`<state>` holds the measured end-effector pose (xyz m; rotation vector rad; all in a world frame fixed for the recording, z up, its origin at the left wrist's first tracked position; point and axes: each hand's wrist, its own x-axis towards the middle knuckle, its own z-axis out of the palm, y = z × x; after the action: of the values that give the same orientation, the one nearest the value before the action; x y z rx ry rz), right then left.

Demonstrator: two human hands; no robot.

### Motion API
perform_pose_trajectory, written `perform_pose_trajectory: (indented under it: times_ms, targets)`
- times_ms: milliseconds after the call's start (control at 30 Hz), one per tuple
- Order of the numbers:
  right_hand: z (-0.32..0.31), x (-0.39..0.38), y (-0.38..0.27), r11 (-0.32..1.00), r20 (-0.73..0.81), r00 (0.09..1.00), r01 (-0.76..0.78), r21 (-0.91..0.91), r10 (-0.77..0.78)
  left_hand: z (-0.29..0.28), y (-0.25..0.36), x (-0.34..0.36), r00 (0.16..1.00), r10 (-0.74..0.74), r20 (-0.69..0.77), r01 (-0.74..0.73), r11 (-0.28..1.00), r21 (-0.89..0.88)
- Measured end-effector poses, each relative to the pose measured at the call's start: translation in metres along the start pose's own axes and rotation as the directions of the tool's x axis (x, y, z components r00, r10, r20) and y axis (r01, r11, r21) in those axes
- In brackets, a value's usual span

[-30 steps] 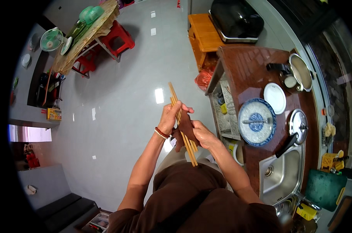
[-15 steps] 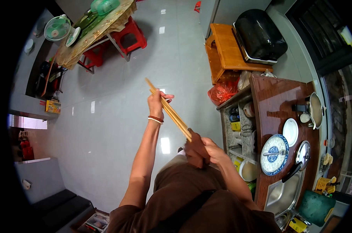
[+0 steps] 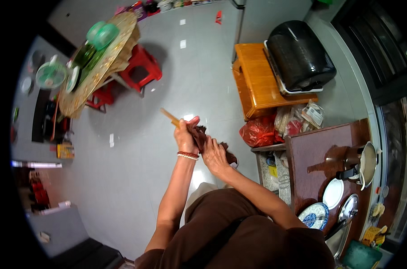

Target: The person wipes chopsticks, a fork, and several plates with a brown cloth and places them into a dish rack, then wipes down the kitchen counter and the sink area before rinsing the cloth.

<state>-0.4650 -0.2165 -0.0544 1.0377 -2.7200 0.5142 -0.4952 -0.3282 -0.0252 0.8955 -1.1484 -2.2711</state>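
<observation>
Held out in front of my body, my left hand [image 3: 184, 138] is closed around a bundle of wooden chopsticks [image 3: 169, 116]. Their tips stick out past the thumb, and the rest is hidden by my hands and a dark brown cloth [image 3: 230, 156]. My right hand [image 3: 215, 154] grips this cloth right beside the left hand, where it is bunched against the chopsticks. One end of the cloth hangs below the right fingers. On my left wrist are red and white beaded bracelets [image 3: 187, 155].
At right, a brown counter [image 3: 320, 143] bears a pot [image 3: 368, 165], a white plate [image 3: 333, 193], a blue-patterned plate [image 3: 319, 210] and a lid [image 3: 348, 208]. Beyond it, a wooden stand [image 3: 252, 76] carries a black domed dish rack [image 3: 301, 56]. A cloth-covered table [image 3: 111, 71] and red stools [image 3: 143, 67] stand far left.
My right hand and the cloth have moved up along the chopsticks, from their lower end to beside my left hand. The view has shifted, so the counter sits lower.
</observation>
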Motion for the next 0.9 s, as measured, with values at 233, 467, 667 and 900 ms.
perform_pose_trajectory:
  times_ms: [233,467,667,900]
  targets:
    - [0.011,0.072,0.071,0.991,0.008,1.000,0.009,-0.132,-0.008,0.044,-0.024,0.094,0.992,-0.109,-0.067,0.120,0.976,0.180]
    - [0.020,0.092,0.136,0.933,0.117,0.928,-0.341,-0.114,0.353,0.085,-0.046,0.244,0.992,-0.116,0.048,0.107,0.981,0.165]
    - [-0.080,0.081,0.175,0.384,0.058,0.422,-0.867,0.318,0.905,0.115,0.041,0.415,0.962,-0.069,0.264,0.051,0.996,0.073]
    - [-0.166,-0.010,0.182,0.205,-0.688,0.236,-0.970,-0.128,0.687,0.162,0.044,0.451,0.701,-0.349,0.623,0.283,0.937,0.206]
